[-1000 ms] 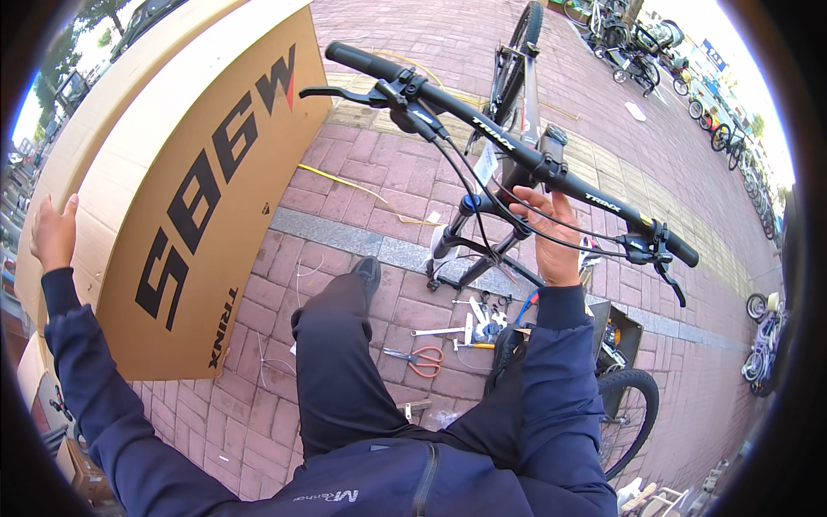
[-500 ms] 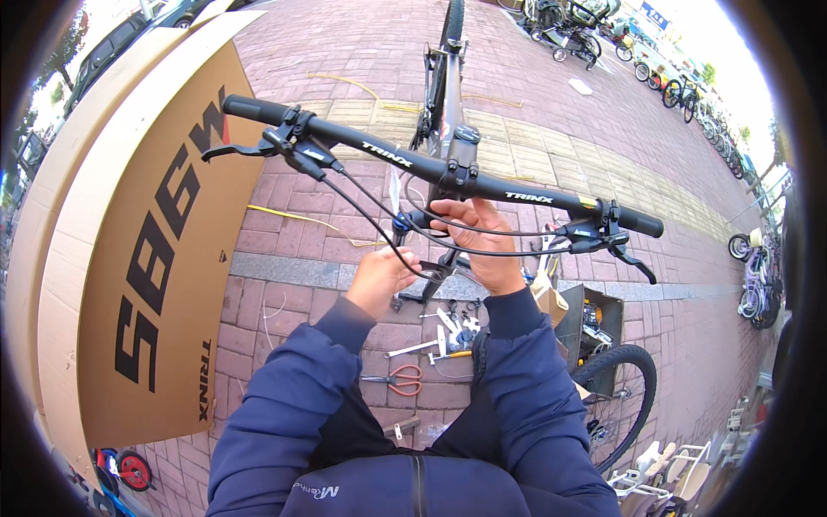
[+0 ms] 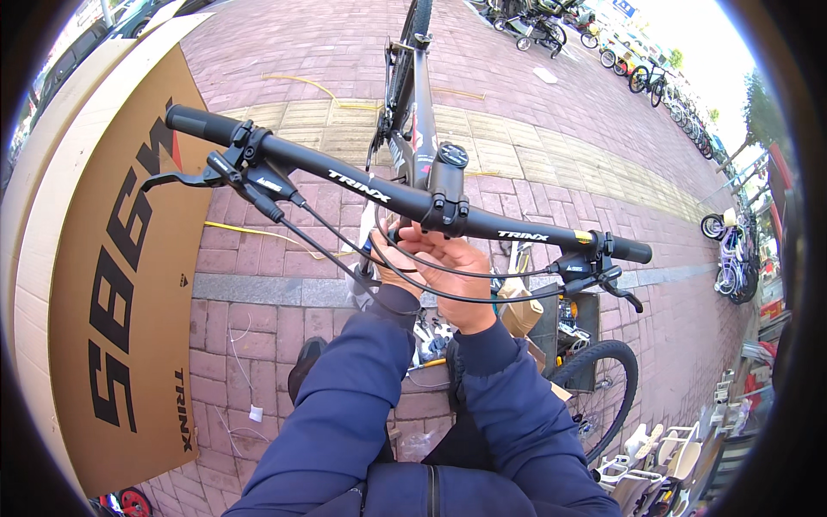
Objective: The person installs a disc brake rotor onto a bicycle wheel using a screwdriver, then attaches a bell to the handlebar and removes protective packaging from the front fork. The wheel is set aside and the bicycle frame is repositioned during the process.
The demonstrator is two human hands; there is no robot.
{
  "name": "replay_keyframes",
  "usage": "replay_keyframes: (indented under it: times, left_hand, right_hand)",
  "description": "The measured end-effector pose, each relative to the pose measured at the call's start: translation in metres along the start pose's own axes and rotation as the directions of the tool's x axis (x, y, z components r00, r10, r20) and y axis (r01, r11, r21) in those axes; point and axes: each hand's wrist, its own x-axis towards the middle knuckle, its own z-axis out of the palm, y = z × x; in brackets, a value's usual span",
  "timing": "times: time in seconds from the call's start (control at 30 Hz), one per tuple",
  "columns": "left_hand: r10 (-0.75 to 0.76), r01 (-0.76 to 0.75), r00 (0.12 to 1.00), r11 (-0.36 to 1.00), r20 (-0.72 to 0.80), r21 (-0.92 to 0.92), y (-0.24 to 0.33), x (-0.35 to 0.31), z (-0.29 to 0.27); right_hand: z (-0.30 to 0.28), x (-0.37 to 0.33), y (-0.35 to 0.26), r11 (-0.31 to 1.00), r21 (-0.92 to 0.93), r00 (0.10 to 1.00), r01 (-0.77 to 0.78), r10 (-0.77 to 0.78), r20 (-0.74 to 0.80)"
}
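A black bicycle handlebar (image 3: pixel 392 196) crosses in front of me, clamped by a black stem (image 3: pixel 447 185) on the dark frame (image 3: pixel 420 121). Black cables (image 3: pixel 345 234) loop down from the brake levers, the left brake lever (image 3: pixel 185 180) among them. Just below the stem, my right hand (image 3: pixel 461 274) is closed with curled fingers behind the cables; what the fingertips hold is hidden. My left hand (image 3: pixel 394 258) reaches up beside it, close to the front of the frame. Cables and the other hand cover most of its fingers.
A large cardboard box (image 3: pixel 129 284) stands at my left. Tools (image 3: pixel 431 338) lie on the brick paving between my feet. At right are a loose wheel (image 3: pixel 633 388) and an open dark toolbox (image 3: pixel 587 327). Parked bikes (image 3: pixel 732 250) and a stroller (image 3: pixel 530 26) stand farther off.
My left hand has moved up and right, from the lower cable loop to beside my right hand under the stem. The view has shifted, and my feet show differently.
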Motion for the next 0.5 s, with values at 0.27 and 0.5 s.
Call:
replay_keyframes:
  times: [0.27, 0.5]
  left_hand:
    - [0.281, -0.278, 0.96, 0.945, 0.01, 0.173, 0.038, 0.001, 0.018]
    - [0.41, -0.412, 0.909, 0.866, 0.07, 0.284, 0.154, -0.051, 0.054]
  right_hand:
    - [-0.055, -0.013, -0.004, 0.991, -0.072, 0.912, -0.115, 0.076, -0.403]
    - [-0.055, -0.008, -0.002, 0.988, -0.015, 0.92, -0.151, 0.135, -0.368]
